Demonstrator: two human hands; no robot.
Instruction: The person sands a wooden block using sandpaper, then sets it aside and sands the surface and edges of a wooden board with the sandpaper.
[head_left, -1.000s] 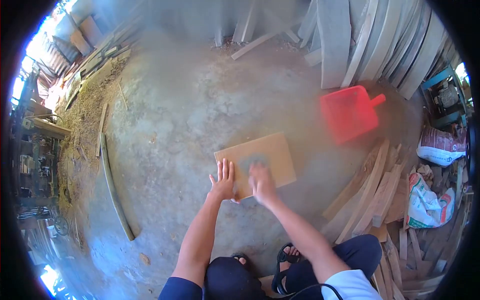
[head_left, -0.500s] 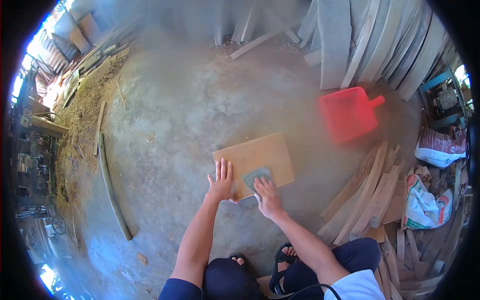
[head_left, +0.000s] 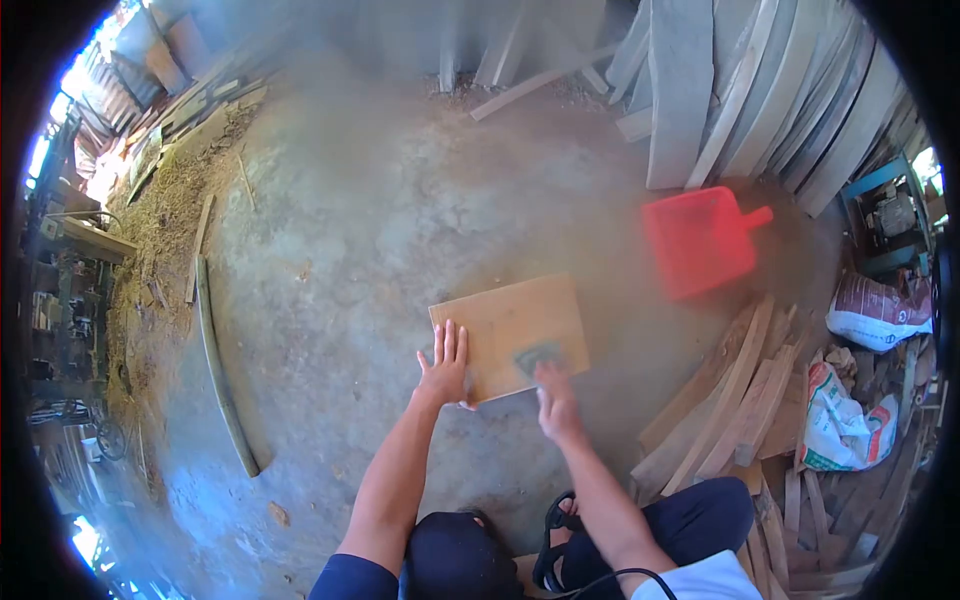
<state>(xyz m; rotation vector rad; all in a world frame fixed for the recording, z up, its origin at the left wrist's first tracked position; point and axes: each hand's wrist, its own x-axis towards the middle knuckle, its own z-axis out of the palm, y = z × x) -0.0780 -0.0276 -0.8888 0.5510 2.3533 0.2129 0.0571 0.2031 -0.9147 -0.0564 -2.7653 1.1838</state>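
A flat, rectangular wooden board (head_left: 520,310) lies at a slant on the concrete floor in front of my feet. My left hand (head_left: 443,375) rests on its left end, fingers stretched out and slightly spread, with nothing held. My right hand (head_left: 556,400) is on a grey-green piece of sandpaper (head_left: 536,358), pressing it against the board's lower right part. Motion blurs the right fingers and the sandpaper, and the fingertips cover part of the sheet.
A red dustpan (head_left: 702,243) lies at the upper right. Wooden planks (head_left: 735,385) and a white sack (head_left: 848,425) fill the right side. Tall boards (head_left: 682,95) lean at the back. A long curved stick (head_left: 219,370) lies to the left, beside sawdust (head_left: 165,240).
My right hand has slid the sandpaper to the right along the board. My left hand stays at the board's left end. The view has shifted slightly.
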